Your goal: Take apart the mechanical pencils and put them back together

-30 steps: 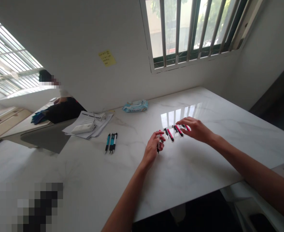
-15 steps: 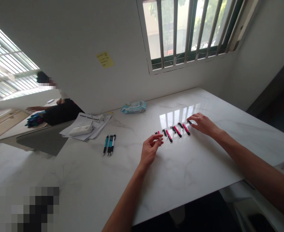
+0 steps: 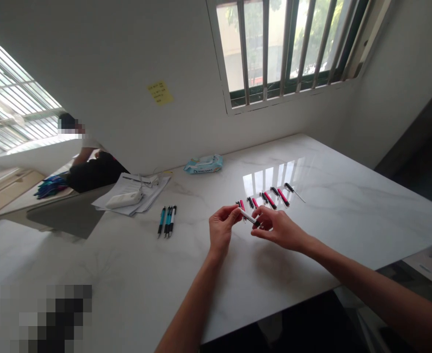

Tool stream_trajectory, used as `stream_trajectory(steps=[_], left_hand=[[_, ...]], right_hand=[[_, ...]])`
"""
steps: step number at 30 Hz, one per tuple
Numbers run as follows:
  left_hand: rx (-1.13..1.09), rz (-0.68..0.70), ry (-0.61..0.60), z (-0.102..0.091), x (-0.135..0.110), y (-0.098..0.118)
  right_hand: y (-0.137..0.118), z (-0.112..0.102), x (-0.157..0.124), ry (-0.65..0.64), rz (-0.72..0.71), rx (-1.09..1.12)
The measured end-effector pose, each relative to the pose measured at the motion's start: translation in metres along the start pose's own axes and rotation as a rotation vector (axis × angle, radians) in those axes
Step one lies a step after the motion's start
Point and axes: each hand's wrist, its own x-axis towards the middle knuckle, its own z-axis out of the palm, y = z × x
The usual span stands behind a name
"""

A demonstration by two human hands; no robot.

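Observation:
In the head view my left hand [image 3: 223, 226] pinches a white pen barrel [image 3: 248, 214] with a black end, tilted above the table. The fingers of my right hand [image 3: 276, 228] close around that black end. Just behind the hands lies a row of red pen barrels [image 3: 270, 200] with black pen parts [image 3: 274, 191] beside them; some are partly hidden by my fingers. At the row's right end rests a black pen piece [image 3: 289, 187] with a thin pale refill [image 3: 300, 196] sticking out.
Several blue and white pens [image 3: 169, 220] lie to the left on the marble-patterned table [image 3: 146, 279]. Papers [image 3: 128, 189] with a white device [image 3: 124, 198] are beyond them. A wipes pack [image 3: 203, 164] sits against the wall. Another person [image 3: 91, 152] is at the far left.
My right hand has left the black piece at the row's right end and come left to the white barrel's end. The barrel now shows plainly in my left hand.

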Motion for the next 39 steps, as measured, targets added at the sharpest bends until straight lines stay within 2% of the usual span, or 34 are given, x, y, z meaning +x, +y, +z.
stream_trajectory(steps=[2,5,9,12,15,24,28,32,36,39], left_hand=[[-0.022,-0.027,0.013,-0.001,0.001,0.000],[-0.060,-0.072,0.004,-0.001,0.001,0.001],[-0.055,-0.188,-0.111,0.003,-0.004,0.000],[-0.053,-0.291,-0.226,0.009,-0.011,-0.001],[-0.095,-0.349,-0.258,0.013,-0.015,-0.002],[-0.095,-0.376,-0.240,0.013,-0.015,-0.006],[-0.066,-0.353,-0.254,0.013,-0.015,-0.003],[-0.037,-0.339,-0.287,0.012,-0.016,0.001],[-0.008,-0.318,-0.318,0.012,-0.016,0.002],[0.000,-0.312,-0.321,0.012,-0.016,0.003]], right_hand=[[0.002,0.003,0.001,0.054,0.002,0.031],[0.006,-0.002,0.007,0.137,0.004,0.144],[0.005,-0.017,0.016,0.253,-0.045,0.285],[-0.002,-0.025,0.021,0.228,-0.083,0.306],[-0.009,-0.029,0.022,0.157,-0.089,0.286],[-0.005,-0.030,0.025,0.296,-0.042,0.415],[0.010,-0.055,0.026,0.430,-0.044,0.418],[0.041,-0.108,0.028,0.603,0.000,0.196],[0.082,-0.154,0.022,0.784,0.122,-0.323],[0.106,-0.168,0.016,0.735,0.246,-0.540]])
